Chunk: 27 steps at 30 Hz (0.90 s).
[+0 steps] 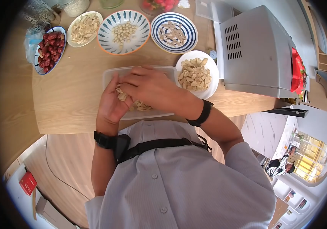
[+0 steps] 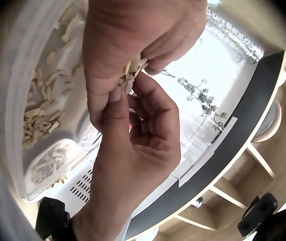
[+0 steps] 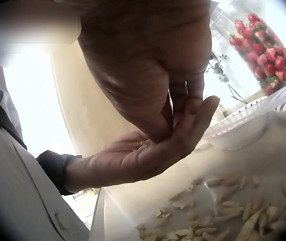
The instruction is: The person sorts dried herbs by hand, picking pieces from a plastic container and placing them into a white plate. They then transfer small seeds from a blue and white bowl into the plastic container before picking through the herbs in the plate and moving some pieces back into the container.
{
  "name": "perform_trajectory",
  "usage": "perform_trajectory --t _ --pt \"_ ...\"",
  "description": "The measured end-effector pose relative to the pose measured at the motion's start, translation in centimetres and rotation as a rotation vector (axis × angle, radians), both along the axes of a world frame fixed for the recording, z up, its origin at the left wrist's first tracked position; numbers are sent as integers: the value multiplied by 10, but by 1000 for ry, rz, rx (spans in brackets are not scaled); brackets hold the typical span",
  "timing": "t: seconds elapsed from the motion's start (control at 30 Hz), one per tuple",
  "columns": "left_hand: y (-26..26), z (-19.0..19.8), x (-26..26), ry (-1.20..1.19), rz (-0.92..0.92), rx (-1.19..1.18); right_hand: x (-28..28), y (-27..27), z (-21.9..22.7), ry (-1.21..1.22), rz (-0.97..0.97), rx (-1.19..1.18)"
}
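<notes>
Both hands meet above a translucent tray (image 1: 107, 78) holding pale dried pieces (image 1: 142, 107). My left hand (image 1: 112, 103) is palm up, fingers bent around a small heap of pieces (image 1: 121, 94). From above, my right hand (image 1: 148, 84) reaches into that palm. In the left wrist view, the right hand (image 2: 138, 135) pinches at pieces (image 2: 129, 78) with thumb and fingertips, against the left hand (image 2: 138, 35). The right wrist view has the right hand (image 3: 148, 65) over the left palm (image 3: 138, 158), its fingertips partly hidden; loose pieces (image 3: 233, 211) lie in the tray below.
Behind the tray stand plates with pale pieces (image 1: 85, 27), round kernels (image 1: 124, 32) and slender pieces (image 1: 172, 33). Red dates (image 1: 51, 51) fill a dish at the left. A heaped white plate (image 1: 214, 76) sits beside the tray, near a silver appliance (image 1: 255, 53).
</notes>
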<state>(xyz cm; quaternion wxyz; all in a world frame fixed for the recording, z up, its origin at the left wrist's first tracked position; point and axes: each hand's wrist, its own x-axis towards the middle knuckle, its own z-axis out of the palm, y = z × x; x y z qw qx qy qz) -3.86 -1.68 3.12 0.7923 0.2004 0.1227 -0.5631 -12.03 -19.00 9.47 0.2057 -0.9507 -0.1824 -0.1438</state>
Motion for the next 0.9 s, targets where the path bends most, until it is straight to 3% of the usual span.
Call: perform_trajectory --t 0.3,0.6,0.9 --pt "-4 2 -1 44 42 128 2 9 -5 -23 -62 -86" --pt "-4 -3 1 69 25 -45 2 -9 -5 -22 78 146" --pt "-4 0 2 35 -34 -178 -4 -19 -7 92 -45 523"
